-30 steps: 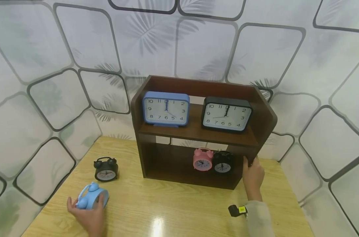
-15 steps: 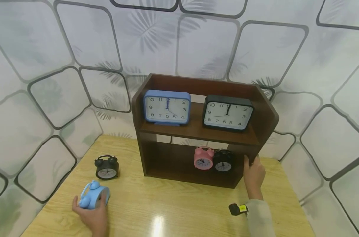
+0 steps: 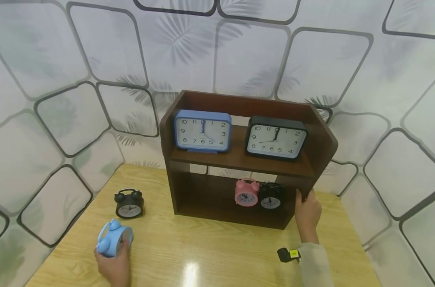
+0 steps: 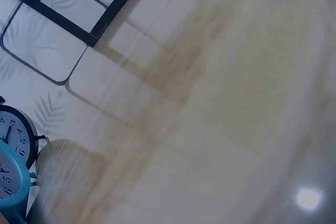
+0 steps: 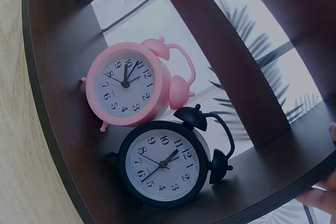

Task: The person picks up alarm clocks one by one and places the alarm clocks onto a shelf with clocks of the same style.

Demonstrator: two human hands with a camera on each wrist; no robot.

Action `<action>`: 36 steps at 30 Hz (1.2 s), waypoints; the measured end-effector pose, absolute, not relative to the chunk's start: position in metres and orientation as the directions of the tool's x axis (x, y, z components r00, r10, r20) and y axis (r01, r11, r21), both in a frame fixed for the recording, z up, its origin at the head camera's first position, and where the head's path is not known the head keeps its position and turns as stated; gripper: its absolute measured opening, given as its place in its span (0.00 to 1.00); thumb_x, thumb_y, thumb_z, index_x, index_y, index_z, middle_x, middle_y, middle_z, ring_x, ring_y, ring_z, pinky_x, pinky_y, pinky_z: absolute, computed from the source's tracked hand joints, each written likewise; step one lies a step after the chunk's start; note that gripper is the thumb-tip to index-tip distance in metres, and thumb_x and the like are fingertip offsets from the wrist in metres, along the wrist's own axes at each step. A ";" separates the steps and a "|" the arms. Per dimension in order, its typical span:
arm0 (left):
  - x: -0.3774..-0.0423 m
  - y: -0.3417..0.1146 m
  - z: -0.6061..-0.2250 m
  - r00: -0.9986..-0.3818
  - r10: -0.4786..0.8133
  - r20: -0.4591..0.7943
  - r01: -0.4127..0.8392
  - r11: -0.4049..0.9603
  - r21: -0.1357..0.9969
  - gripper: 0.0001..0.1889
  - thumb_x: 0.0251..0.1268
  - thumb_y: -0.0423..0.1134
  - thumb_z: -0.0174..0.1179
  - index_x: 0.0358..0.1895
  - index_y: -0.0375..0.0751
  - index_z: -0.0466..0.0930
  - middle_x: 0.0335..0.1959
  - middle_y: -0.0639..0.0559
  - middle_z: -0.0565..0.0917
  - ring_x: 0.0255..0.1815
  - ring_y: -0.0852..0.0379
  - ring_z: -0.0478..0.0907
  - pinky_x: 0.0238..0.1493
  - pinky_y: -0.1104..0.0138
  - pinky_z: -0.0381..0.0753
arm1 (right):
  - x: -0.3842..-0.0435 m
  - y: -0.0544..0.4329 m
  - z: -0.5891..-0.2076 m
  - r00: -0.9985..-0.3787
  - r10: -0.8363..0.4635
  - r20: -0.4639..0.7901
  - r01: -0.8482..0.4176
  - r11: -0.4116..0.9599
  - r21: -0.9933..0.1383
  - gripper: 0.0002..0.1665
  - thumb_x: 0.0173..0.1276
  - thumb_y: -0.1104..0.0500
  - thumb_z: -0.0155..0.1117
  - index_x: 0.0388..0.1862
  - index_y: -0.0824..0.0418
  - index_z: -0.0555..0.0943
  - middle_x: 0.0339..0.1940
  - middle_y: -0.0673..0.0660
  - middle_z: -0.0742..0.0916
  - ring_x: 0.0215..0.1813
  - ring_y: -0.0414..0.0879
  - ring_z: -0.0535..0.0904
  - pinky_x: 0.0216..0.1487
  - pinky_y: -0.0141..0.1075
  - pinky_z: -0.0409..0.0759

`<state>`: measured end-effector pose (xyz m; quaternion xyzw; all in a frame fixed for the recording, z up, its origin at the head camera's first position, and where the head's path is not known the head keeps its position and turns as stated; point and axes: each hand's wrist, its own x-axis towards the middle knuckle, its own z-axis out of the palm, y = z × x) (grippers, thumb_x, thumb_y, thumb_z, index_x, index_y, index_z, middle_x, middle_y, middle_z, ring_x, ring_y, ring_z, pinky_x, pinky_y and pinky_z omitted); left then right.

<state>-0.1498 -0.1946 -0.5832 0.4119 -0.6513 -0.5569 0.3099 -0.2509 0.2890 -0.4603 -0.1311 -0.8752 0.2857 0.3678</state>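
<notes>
On the left of the table, my left hand point(image 3: 113, 264) holds a light blue twin-bell alarm clock point(image 3: 111, 240), its thumb across the clock's face. The clock is turned so its bells point left. Just behind it stands a black twin-bell alarm clock point(image 3: 129, 205); the left wrist view catches only parts of both. My right hand point(image 3: 308, 213) grips the right side panel of a dark brown two-tier shelf point(image 3: 235, 165), thumb at the panel's front edge, other fingers mostly hidden. Inside the lower tier, a pink alarm clock point(image 5: 123, 85) and a black alarm clock point(image 5: 163, 163) stand side by side.
A blue rectangular clock point(image 3: 202, 131) and a black rectangular clock point(image 3: 276, 137) stand on the upper tier. Patterned wall covering point(image 3: 249, 59) rises behind and on both sides of the wooden table point(image 3: 217, 255). A black strap with a yellow tag point(image 3: 293, 253) is at my right wrist.
My left hand's fingers, spread beside the light blue alarm clock before, have drawn in round it; the hand has shifted slightly right. My right hand stays on the shelf panel.
</notes>
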 end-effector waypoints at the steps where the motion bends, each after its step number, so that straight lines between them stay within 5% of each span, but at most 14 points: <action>1: -0.149 -0.195 -0.584 -0.465 -0.884 -0.051 -0.190 0.043 0.981 0.39 0.50 0.41 0.69 0.67 0.37 0.61 0.58 0.40 0.73 0.62 0.46 0.68 0.69 0.59 0.60 | -0.251 0.289 -0.460 -0.695 0.439 0.569 0.019 0.803 -0.595 0.16 0.65 0.59 0.59 0.40 0.73 0.74 0.28 0.76 0.83 0.30 0.74 0.77 0.32 0.61 0.70; 4: -0.148 -0.194 -0.587 -0.450 -0.893 -0.033 -0.186 0.058 0.981 0.38 0.48 0.41 0.70 0.65 0.38 0.65 0.51 0.51 0.75 0.53 0.64 0.70 0.67 0.66 0.62 | -0.251 0.289 -0.461 -0.696 0.438 0.570 0.016 0.802 -0.597 0.16 0.65 0.59 0.59 0.40 0.73 0.74 0.27 0.76 0.83 0.30 0.74 0.77 0.32 0.61 0.70; 7: -0.147 -0.194 -0.588 -0.447 -0.894 -0.011 -0.185 0.081 0.979 0.37 0.47 0.40 0.71 0.63 0.37 0.67 0.51 0.50 0.77 0.49 0.73 0.68 0.66 0.68 0.62 | -0.251 0.288 -0.460 -0.694 0.440 0.570 0.015 0.800 -0.600 0.15 0.65 0.59 0.59 0.40 0.73 0.74 0.28 0.76 0.83 0.30 0.73 0.78 0.31 0.61 0.70; 13: -0.149 -0.194 -0.588 -0.468 -0.884 0.018 -0.207 0.129 0.970 0.36 0.48 0.39 0.71 0.62 0.33 0.69 0.57 0.32 0.77 0.57 0.45 0.71 0.68 0.62 0.63 | -0.251 0.288 -0.459 -0.695 0.443 0.566 0.018 0.798 -0.603 0.15 0.66 0.59 0.59 0.40 0.73 0.74 0.29 0.76 0.83 0.31 0.73 0.78 0.32 0.60 0.71; 23: -0.148 -0.196 -0.584 -0.494 -0.869 0.020 -0.253 0.166 0.953 0.34 0.45 0.42 0.72 0.58 0.30 0.73 0.52 0.30 0.79 0.51 0.43 0.72 0.61 0.63 0.67 | -0.251 0.289 -0.461 -0.692 0.441 0.572 0.018 0.802 -0.598 0.15 0.65 0.60 0.59 0.38 0.73 0.74 0.27 0.76 0.83 0.30 0.74 0.78 0.32 0.61 0.70; 26: -0.148 -0.197 -0.580 -0.532 -0.847 0.028 -0.247 0.187 0.951 0.34 0.44 0.41 0.73 0.56 0.28 0.73 0.52 0.30 0.79 0.43 0.59 0.75 0.54 0.73 0.68 | -0.251 0.288 -0.461 -0.691 0.438 0.575 0.014 0.804 -0.595 0.15 0.65 0.60 0.59 0.38 0.73 0.74 0.26 0.76 0.83 0.29 0.73 0.78 0.31 0.61 0.70; 30: -0.150 -0.201 -0.569 -0.628 -0.769 0.120 -0.186 0.298 0.936 0.30 0.40 0.36 0.75 0.49 0.25 0.76 0.46 0.28 0.81 0.32 0.88 0.61 0.39 0.86 0.61 | -0.250 0.288 -0.460 -0.691 0.433 0.578 0.009 0.806 -0.592 0.15 0.64 0.59 0.59 0.38 0.73 0.74 0.26 0.76 0.83 0.29 0.72 0.78 0.31 0.60 0.70; 36: -0.154 -0.202 -0.545 -0.827 -0.530 0.187 -0.068 0.425 0.903 0.26 0.39 0.30 0.72 0.45 0.22 0.76 0.42 0.26 0.81 0.32 0.87 0.64 0.34 0.89 0.65 | -0.250 0.289 -0.459 -0.692 0.432 0.578 0.007 0.805 -0.593 0.15 0.65 0.59 0.59 0.39 0.73 0.74 0.27 0.76 0.83 0.29 0.72 0.78 0.31 0.60 0.71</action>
